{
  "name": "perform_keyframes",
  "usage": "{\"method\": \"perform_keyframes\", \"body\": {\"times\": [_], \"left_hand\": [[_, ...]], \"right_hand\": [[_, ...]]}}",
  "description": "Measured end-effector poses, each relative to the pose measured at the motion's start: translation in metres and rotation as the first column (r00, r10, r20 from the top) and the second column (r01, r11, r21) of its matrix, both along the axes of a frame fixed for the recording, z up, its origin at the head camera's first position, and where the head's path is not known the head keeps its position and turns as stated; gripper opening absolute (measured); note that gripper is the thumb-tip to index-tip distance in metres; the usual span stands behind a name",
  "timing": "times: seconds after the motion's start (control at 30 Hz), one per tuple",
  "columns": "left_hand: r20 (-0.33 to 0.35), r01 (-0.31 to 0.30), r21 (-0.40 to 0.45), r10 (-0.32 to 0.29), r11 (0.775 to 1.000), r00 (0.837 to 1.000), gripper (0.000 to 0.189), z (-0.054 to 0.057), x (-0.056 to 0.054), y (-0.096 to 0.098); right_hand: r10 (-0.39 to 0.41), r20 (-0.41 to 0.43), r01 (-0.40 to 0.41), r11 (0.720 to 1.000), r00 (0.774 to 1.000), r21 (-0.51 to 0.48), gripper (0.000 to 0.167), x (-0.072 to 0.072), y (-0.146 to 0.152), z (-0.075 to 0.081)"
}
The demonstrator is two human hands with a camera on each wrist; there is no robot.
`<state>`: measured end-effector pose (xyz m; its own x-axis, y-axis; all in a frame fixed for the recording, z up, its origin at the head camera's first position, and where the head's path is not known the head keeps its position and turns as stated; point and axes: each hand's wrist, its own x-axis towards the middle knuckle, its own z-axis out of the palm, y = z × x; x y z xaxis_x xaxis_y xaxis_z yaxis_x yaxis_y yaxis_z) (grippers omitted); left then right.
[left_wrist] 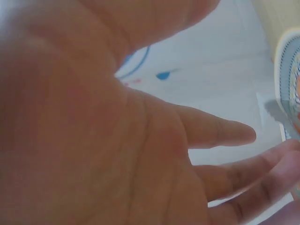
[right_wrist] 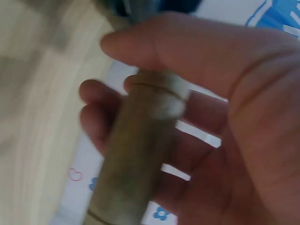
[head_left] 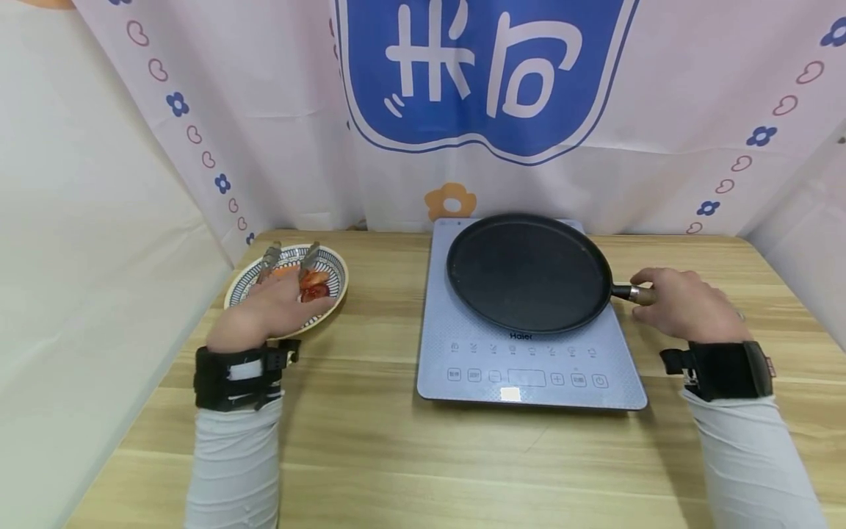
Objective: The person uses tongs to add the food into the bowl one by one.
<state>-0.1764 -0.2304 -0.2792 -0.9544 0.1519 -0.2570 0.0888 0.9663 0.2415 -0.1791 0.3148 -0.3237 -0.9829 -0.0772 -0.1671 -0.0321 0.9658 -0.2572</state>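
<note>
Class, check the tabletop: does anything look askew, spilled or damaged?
One mild oddity: the black pan sits right of centre on the cooker. Bare cooker shows to its left, while its right rim appears to reach the cooker's edge. No spill or damage is visible, though the left hand hides part of the plate.

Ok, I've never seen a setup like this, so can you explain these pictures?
There's no robot here: a person works bare-handed, wearing black wrist straps. The wide picture comes from a camera on the head, looking forward and down; the close ones come from the left and right wrists. On the wood-grain table, a flat black pan sits on a Haier induction cooktop. The right hand curls around the pan's wooden handle. The left hand is over a patterned plate with red and orange food and what look like metal tongs; I can't tell whether its fingers touch them.
</note>
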Motion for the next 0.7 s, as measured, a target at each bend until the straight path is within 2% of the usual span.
{"method": "perform_keyframes", "body": {"times": [0.1, 0.2, 0.37, 0.47, 0.53, 0.7], "left_hand": [[0.002, -0.006, 0.025, 0.006, 1.0, 1.0, 0.081, -0.001, -0.001, -0.009], [0.028, -0.048, 0.026, 0.048, 0.998, 0.998, 0.082, -0.002, -0.002, -0.018], [0.09, -0.13, -0.023, 0.132, 0.991, 0.987, 0.091, -0.003, -0.005, -0.034], [0.105, -0.149, -0.034, 0.152, 0.988, 0.983, 0.097, -0.005, -0.007, -0.041], [0.115, -0.18, -0.029, 0.182, 0.983, 0.977, 0.096, -0.008, -0.008, -0.044], [0.092, -0.278, -0.01, 0.278, 0.96, 0.956, 0.085, -0.016, -0.01, -0.049]], "right_hand": [[0.0, -0.025, 0.0, 1.0, 1.0, -0.012, 0.047, -0.003, 0.002, -0.005], [-0.007, -0.041, 0.007, 1.0, 0.999, -0.011, 0.038, -0.006, 0.003, -0.01], [-0.019, -0.07, 0.022, 0.999, 0.997, 0.042, 0.037, -0.01, 0.005, -0.019], [-0.024, -0.09, 0.031, 0.996, 0.996, 0.08, 0.034, -0.011, 0.006, -0.023], [-0.025, -0.095, 0.034, 0.995, 0.995, 0.094, 0.03, -0.012, 0.006, -0.024], [-0.023, -0.091, 0.032, 0.994, 0.996, 0.103, 0.028, -0.013, 0.004, -0.025]]}}
